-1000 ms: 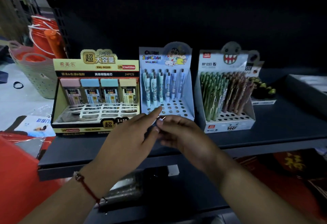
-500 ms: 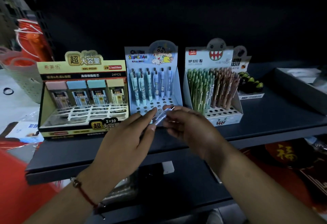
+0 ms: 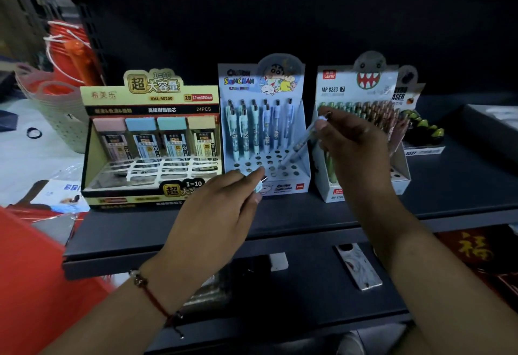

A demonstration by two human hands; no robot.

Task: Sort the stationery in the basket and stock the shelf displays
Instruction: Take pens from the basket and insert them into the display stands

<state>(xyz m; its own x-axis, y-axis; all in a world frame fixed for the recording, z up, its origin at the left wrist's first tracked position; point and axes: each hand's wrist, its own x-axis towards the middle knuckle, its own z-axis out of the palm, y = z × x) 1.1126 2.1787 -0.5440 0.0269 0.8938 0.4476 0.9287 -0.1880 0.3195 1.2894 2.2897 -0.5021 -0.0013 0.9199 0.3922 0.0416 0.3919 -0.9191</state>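
Hidden and cut off around the pen box (image 3: 263, 130)

The right hand (image 3: 353, 144) covers pencils right of it; the left hand (image 3: 221, 211) hides most of something it holds.

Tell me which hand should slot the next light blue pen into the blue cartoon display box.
Right. The right hand already pinches a light blue pen tilted tip-down over the blue cartoon display box's empty holes; the left hand grips its pens lower, in front.
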